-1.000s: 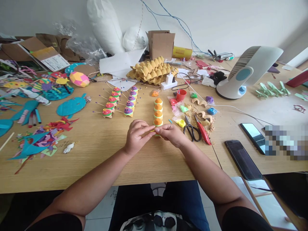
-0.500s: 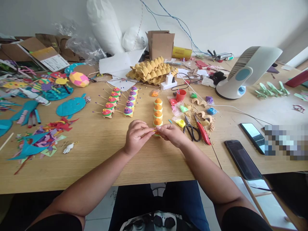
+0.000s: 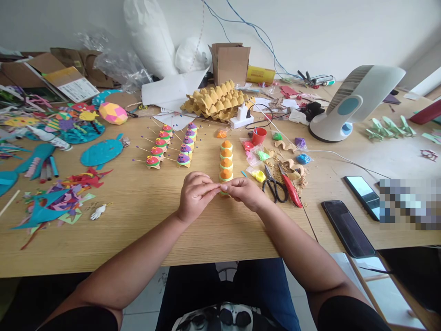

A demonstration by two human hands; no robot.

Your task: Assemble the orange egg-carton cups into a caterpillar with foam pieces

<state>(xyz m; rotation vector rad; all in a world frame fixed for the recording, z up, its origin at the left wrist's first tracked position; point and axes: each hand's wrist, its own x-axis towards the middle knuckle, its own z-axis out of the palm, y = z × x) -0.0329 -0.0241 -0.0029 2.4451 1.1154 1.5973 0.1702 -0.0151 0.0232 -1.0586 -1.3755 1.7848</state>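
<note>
My left hand (image 3: 198, 195) and my right hand (image 3: 244, 193) meet fingertip to fingertip, thumbs pinched against index fingers. Whatever is between them is too small and hidden to make out. Just behind the fingertips stands a strip of egg carton cups (image 3: 226, 164), topped with orange domes and pale green rims; its near end is partly covered by my hands. Farther left are two finished-looking strips, a red-topped caterpillar (image 3: 158, 146) and a purple-topped caterpillar (image 3: 187, 145), both with thin sticks poking out of the sides.
Black scissors (image 3: 274, 185), a red-handled cutter (image 3: 290, 186) and yellow clay (image 3: 257, 175) lie right of my hands. Behind stand a red cup (image 3: 259, 136), stacked egg trays (image 3: 217, 105) and a white fan (image 3: 354, 103). Phones (image 3: 347, 228) rest at right, paper scraps (image 3: 57, 202) at left.
My fingertips have closed together slightly; a small orange-yellow bit that showed between them is now hidden. Otherwise both hands stay in the same place.
</note>
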